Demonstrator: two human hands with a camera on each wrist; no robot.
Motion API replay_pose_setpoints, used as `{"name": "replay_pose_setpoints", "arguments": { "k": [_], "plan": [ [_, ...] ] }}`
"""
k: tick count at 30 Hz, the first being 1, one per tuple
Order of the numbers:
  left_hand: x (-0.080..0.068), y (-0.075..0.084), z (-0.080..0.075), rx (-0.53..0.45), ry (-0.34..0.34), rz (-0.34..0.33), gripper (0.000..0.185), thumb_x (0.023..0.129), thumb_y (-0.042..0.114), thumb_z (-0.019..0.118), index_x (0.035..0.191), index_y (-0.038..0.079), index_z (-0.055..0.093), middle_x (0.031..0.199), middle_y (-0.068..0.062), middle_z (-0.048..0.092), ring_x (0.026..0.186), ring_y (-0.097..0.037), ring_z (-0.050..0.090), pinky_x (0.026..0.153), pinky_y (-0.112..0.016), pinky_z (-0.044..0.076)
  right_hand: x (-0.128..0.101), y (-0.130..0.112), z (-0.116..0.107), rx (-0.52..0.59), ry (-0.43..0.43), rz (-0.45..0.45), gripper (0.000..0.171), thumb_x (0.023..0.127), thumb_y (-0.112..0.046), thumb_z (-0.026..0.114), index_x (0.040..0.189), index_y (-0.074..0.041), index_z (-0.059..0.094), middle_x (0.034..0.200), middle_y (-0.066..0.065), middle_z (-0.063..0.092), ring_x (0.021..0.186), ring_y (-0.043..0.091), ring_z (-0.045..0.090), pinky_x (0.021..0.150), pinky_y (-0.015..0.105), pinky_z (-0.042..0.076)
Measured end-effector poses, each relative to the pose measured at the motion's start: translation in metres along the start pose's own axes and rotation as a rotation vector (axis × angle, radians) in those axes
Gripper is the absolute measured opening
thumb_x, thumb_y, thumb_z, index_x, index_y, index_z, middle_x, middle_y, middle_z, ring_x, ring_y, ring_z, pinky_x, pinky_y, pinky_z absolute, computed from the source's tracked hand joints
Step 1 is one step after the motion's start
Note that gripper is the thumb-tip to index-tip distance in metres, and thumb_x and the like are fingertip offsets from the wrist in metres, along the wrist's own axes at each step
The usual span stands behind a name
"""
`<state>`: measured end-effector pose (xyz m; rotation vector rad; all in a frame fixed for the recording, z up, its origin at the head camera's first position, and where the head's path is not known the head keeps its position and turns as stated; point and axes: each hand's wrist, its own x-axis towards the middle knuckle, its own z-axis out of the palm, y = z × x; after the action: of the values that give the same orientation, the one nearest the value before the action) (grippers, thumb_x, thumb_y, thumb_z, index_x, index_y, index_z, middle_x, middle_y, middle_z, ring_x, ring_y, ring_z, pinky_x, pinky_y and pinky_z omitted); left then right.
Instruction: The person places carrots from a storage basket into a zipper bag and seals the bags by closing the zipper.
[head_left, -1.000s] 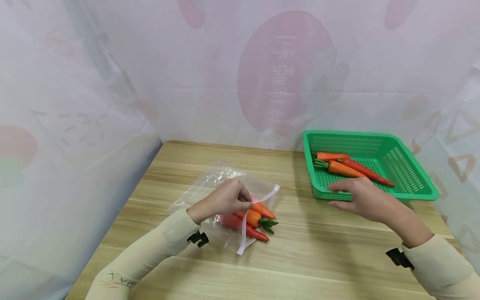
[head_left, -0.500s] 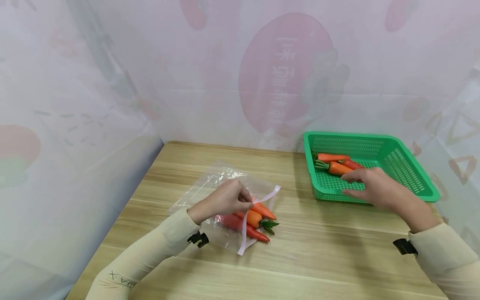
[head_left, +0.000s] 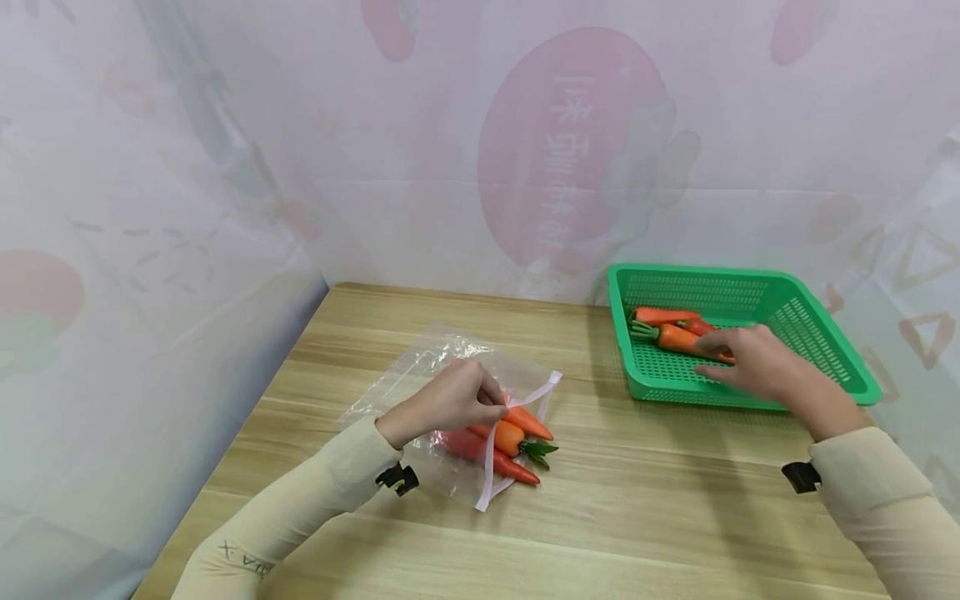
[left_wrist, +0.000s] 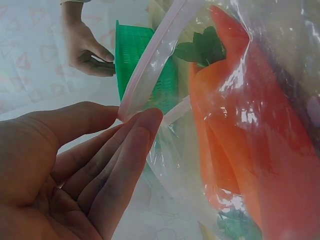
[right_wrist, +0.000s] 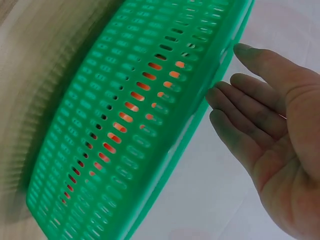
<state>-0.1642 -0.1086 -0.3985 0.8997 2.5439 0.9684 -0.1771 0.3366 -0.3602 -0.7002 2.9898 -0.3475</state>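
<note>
My left hand (head_left: 448,398) pinches the pale zip edge of a clear plastic bag (head_left: 405,375) between thumb and fingers. Partly inside, poking out of its mouth, are an orange carrot (head_left: 531,423), a carrot with green leaves (head_left: 510,437) and a long red chili (head_left: 516,470). At the right, my right hand (head_left: 757,367) hovers over the front of a green basket (head_left: 705,268), fingers spread from the thumb and nothing held. Just beyond its fingertips lie a leafy-topped carrot (head_left: 675,337), another carrot (head_left: 663,316) and a red chili (head_left: 696,326), mostly hidden by the hand.
Both the bag and the basket rest on a wooden table (head_left: 592,533). Printed cloth walls (head_left: 420,233) rise behind the table and along its sides. In the right wrist view, the basket's slotted wall (right_wrist: 125,100) stands beside the fingers.
My right hand has moved right and forward over the basket, then lowered toward the vegetables, covering most of the red chili. The left hand stays on the bag's edge.
</note>
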Motion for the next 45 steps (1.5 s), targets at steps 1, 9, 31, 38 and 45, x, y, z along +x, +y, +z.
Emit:
{"name": "replay_pose_setpoints", "arguments": {
  "k": [1, 9, 31, 38, 45],
  "plan": [
    [0.0, 0.0, 0.0, -0.001, 0.0, -0.001, 0.01, 0.093, 0.009, 0.077, 0.089, 0.003, 0.084, 0.083, -0.002, 0.081, 0.071, 0.0, 0.069, 0.067, -0.018, 0.058, 0.001, 0.002, 0.001, 0.0, -0.001, 0.005, 0.037, 0.093, -0.017, 0.082, 0.123, 0.004, 0.073, 0.119, 0.027, 0.075, 0.103, 0.044, 0.074, 0.084, 0.056, 0.063],
    [0.0, 0.0, 0.0, 0.01, 0.006, -0.006, 0.01, 0.093, 0.009, 0.078, 0.088, 0.003, 0.084, 0.083, -0.002, 0.081, 0.071, 0.0, 0.069, 0.067, -0.018, 0.058, 0.008, 0.021, 0.01, 0.02, -0.002, 0.055, 0.042, 0.094, -0.015, 0.079, 0.126, 0.01, 0.069, 0.118, 0.033, 0.073, 0.104, 0.048, 0.072, 0.084, 0.057, 0.062],
    [-0.002, 0.001, -0.001, 0.007, 0.001, -0.01, 0.012, 0.094, 0.01, 0.077, 0.087, 0.004, 0.084, 0.081, 0.001, 0.08, 0.072, -0.001, 0.068, 0.068, -0.019, 0.057, 0.023, 0.074, 0.034, 0.052, -0.088, 0.252, 0.05, 0.094, -0.011, 0.077, 0.131, 0.019, 0.061, 0.122, 0.041, 0.067, 0.11, 0.055, 0.066, 0.089, 0.062, 0.058],
    [-0.002, 0.0, -0.001, -0.005, 0.008, -0.01, 0.01, 0.093, 0.009, 0.078, 0.089, 0.002, 0.084, 0.082, -0.002, 0.081, 0.072, -0.001, 0.07, 0.068, -0.017, 0.059, 0.03, 0.082, 0.036, 0.011, -0.098, 0.264, 0.047, 0.092, -0.01, 0.079, 0.125, 0.019, 0.064, 0.116, 0.041, 0.067, 0.102, 0.053, 0.067, 0.085, 0.061, 0.059],
    [-0.003, 0.001, -0.002, -0.027, 0.002, -0.014, 0.009, 0.093, 0.007, 0.077, 0.091, 0.001, 0.084, 0.083, -0.003, 0.081, 0.073, -0.002, 0.071, 0.068, -0.017, 0.059, 0.033, 0.09, 0.042, 0.028, -0.114, 0.288, 0.039, 0.09, -0.006, 0.079, 0.117, 0.019, 0.067, 0.105, 0.036, 0.069, 0.087, 0.042, 0.066, 0.076, 0.055, 0.059]
  ]
}}
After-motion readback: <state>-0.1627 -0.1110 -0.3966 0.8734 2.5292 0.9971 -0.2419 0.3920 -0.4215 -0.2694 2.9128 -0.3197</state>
